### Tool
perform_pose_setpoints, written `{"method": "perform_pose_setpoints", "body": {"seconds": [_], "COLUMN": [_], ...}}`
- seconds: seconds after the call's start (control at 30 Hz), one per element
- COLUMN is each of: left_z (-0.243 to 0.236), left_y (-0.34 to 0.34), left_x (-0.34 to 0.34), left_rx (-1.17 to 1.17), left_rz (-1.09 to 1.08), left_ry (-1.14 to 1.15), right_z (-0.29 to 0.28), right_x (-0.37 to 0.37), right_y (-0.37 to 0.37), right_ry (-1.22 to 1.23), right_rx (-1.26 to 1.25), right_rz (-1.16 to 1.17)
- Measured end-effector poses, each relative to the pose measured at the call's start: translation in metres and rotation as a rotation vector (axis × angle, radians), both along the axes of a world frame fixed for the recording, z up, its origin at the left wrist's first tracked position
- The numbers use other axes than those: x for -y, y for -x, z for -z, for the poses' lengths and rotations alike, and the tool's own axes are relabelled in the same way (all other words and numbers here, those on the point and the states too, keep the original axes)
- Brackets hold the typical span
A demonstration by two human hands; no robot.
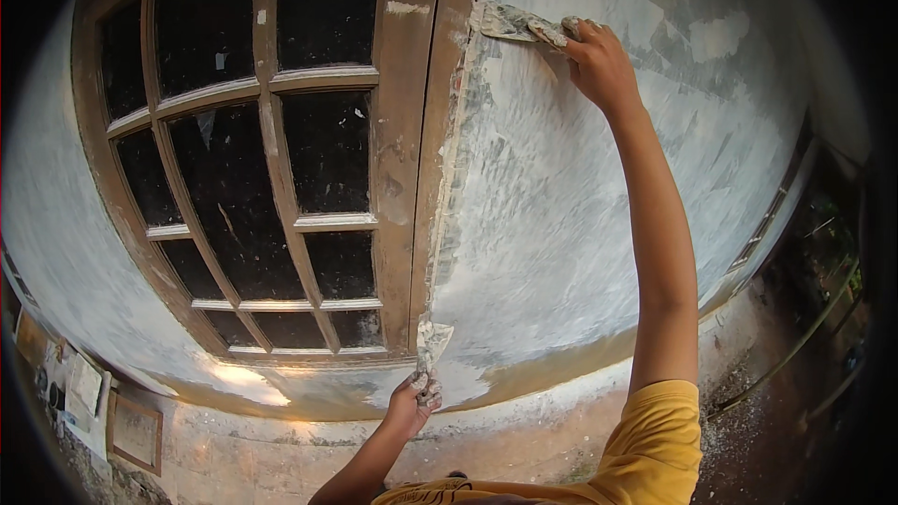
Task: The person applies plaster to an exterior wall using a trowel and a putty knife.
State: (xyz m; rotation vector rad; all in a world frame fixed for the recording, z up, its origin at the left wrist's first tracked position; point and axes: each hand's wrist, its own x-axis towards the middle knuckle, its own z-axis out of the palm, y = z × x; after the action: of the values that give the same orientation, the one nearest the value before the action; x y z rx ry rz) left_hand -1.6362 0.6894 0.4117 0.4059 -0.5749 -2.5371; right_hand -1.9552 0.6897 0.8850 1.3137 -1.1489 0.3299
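My right arm is stretched up, and my right hand (603, 65) is closed round a putty-caked putty knife (510, 24). Its blade lies against the patchy white and grey wall (552, 196), with the tip at the edge of the brown wooden window frame (404, 122). Low down, my left hand (408, 408) grips a second putty knife (433, 340). That one points upward, its pale blade smeared with putty, near the lower right corner of the frame. Putty covers both handles.
Dark glass panes (325, 151) fill the window, split by wooden bars. Below the wall runs a pale ledge (552, 400) above a dusty tiled floor (243, 458). A small wooden frame (136, 430) and other items stand at the lower left. Plants (832, 224) show at the far right.
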Motion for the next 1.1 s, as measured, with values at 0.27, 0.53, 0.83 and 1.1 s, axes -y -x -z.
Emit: {"method": "perform_pose_setpoints", "body": {"seconds": [0.27, 0.53, 0.83, 1.1], "left_z": [0.001, 0.005, -0.006, -0.003], "left_y": [0.002, 0.002, -0.001, 0.002], "left_x": [-0.009, -0.01, -0.012, -0.009], "left_rx": [0.075, 0.031, 0.071, 0.064], "left_rz": [-0.012, 0.024, 0.061, 0.065], "left_ry": [-0.009, -0.021, 0.01, -0.004], "right_z": [-0.001, 0.002, 0.019, 0.022], "right_x": [0.001, -0.016, -0.013, -0.014], "right_y": [-0.021, -0.04, -0.038, -0.042], "right_ry": [-0.008, 0.009, -0.03, -0.077], "right_rx": [-0.069, -0.026, 0.019, 0.069], "right_rz": [0.057, 0.132, 0.137, 0.172]}}
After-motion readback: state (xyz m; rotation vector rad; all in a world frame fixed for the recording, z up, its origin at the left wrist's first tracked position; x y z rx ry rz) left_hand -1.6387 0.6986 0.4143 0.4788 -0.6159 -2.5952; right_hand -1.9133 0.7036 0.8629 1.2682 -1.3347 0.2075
